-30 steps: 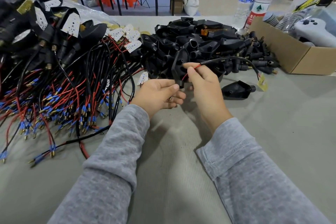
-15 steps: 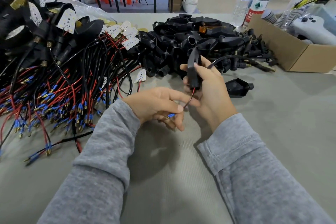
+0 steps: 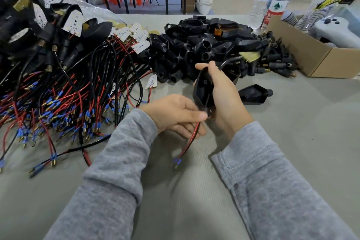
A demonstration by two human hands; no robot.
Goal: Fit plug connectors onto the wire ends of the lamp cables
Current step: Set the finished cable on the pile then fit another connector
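Note:
My right hand (image 3: 224,95) grips a black plastic lamp housing (image 3: 202,91), held upright in the middle of the view. A red and black wire pair (image 3: 190,141) comes out of the housing's lower end and hangs down to blue and brass terminals (image 3: 176,162) just above the table. My left hand (image 3: 175,116) pinches this wire pair right below the housing. A black cable runs from behind my right hand up to a small LED board (image 3: 250,57).
A big heap of wired lamp cables with blue terminals (image 3: 58,93) covers the left. A pile of black housings (image 3: 204,45) lies at the back centre, one loose housing (image 3: 253,94) to the right. A cardboard box (image 3: 311,58) and two water bottles (image 3: 272,0) stand at right.
The wire pair has been drawn further out through the housing, so its terminals now hang well below my left hand. The housing sits lower in my right hand.

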